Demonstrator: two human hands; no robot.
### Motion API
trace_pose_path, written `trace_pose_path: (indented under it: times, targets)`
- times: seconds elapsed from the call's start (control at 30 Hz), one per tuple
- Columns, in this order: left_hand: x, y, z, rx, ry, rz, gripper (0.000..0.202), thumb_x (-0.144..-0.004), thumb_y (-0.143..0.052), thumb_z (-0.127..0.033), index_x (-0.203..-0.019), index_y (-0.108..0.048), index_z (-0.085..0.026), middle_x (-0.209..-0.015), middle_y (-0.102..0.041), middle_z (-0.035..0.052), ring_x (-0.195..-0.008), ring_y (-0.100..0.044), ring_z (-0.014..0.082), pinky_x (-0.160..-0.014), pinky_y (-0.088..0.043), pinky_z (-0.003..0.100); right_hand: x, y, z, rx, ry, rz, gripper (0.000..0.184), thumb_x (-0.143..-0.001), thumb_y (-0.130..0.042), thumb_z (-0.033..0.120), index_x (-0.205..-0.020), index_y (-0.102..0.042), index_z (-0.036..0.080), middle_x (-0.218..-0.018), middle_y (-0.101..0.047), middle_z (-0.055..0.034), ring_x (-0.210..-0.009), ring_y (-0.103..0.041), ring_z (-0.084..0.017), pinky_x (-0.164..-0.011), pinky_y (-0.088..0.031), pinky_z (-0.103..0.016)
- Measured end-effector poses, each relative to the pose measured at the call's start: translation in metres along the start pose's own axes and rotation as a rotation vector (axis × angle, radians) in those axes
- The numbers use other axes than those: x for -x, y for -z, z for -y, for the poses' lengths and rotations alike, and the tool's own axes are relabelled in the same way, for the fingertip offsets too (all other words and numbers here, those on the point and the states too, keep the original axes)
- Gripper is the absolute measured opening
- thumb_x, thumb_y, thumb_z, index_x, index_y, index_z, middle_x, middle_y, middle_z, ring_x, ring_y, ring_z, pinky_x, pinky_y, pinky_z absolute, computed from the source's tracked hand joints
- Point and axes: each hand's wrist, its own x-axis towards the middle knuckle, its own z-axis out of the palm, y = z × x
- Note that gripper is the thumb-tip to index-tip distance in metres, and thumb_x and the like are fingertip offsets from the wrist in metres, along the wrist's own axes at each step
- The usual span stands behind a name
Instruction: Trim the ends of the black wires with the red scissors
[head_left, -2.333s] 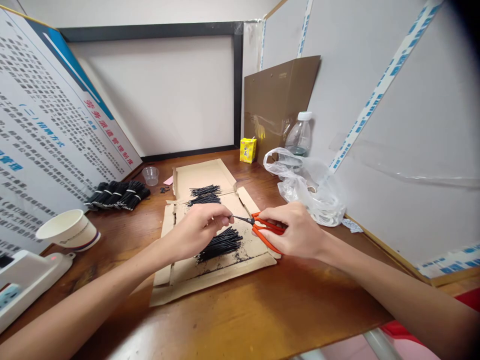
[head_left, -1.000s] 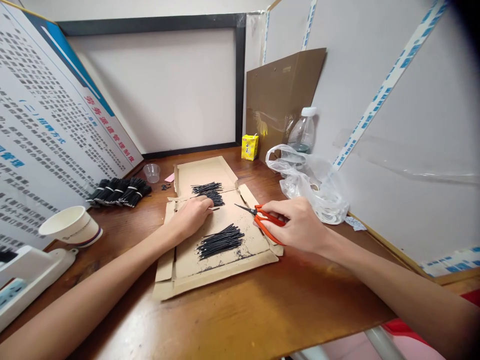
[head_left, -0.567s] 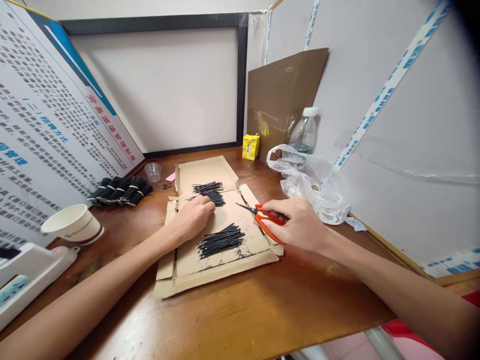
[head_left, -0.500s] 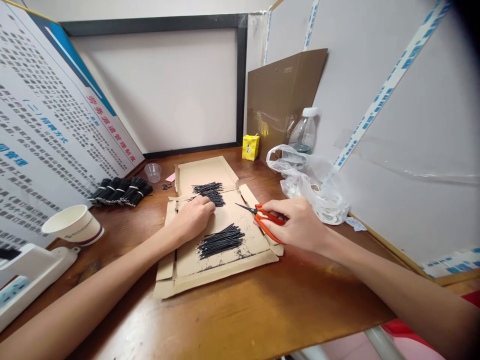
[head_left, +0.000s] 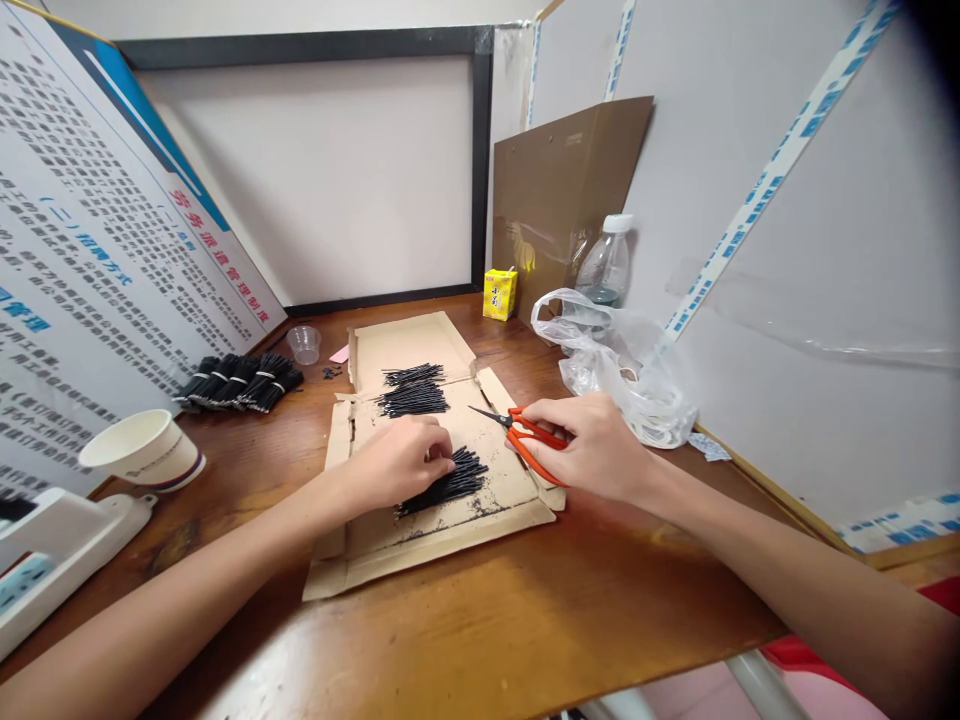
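My left hand point(head_left: 409, 460) is over the near pile of short black wires point(head_left: 457, 482), its fingers curled and their tips at the pile's upper side. What is between those tips is hidden. My right hand point(head_left: 596, 445) grips a pair of scissors point(head_left: 536, 440) with orange handles and a slim dark pointed tip facing left. The scissors are held above the right side of a flattened cardboard box point(head_left: 409, 340). Farther back on the cardboard lies another group of black wires point(head_left: 414, 396). Dark crumbs are scattered around the near pile.
Bundled black wires point(head_left: 240, 382), a paper cup point(head_left: 146, 450) and a white power strip point(head_left: 67, 550) stand at left. A clear plastic cup point(head_left: 304, 345) is behind. A yellow carton point(head_left: 499, 295), a bottle point(head_left: 606, 265) and a plastic bag point(head_left: 637, 380) stand at right.
My left hand has moved from the far wires toward me and right, onto the near pile. The far wires are now uncovered. My right hand and the scissors have hardly moved.
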Motion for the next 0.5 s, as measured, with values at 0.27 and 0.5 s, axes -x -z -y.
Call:
trace_pose_path:
  times: [0.27, 0.5]
  targets:
    - [0.001, -0.009, -0.005, 0.082, 0.069, -0.017, 0.014, -0.082, -0.051, -0.010, -0.071, -0.057, -0.016, -0.072, -0.060, 0.0021, -0.067, -0.052, 0.0150, -0.063, -0.036, 0.026, -0.002, 0.001, 0.001, -0.003, 0.001, 0.006, 0.015, -0.079, -0.056, 0.021, -0.073, -0.068, 0.014, -0.051, -0.055, 0.0028, -0.043, -0.041, -0.006, -0.046, -0.030, -0.021]
    - [0.005, 0.013, -0.018, 0.269, 0.082, -0.121, 0.012, -0.090, -0.046, -0.016, -0.083, -0.055, -0.017, -0.065, -0.058, -0.0030, -0.058, -0.047, 0.0103, -0.055, -0.034, 0.022, -0.001, 0.004, 0.002, -0.035, -0.004, 0.035, 0.014, -0.075, -0.057, 0.022, -0.073, -0.068, 0.013, -0.051, -0.056, 0.0020, -0.043, -0.043, -0.007, -0.046, -0.031, -0.021]
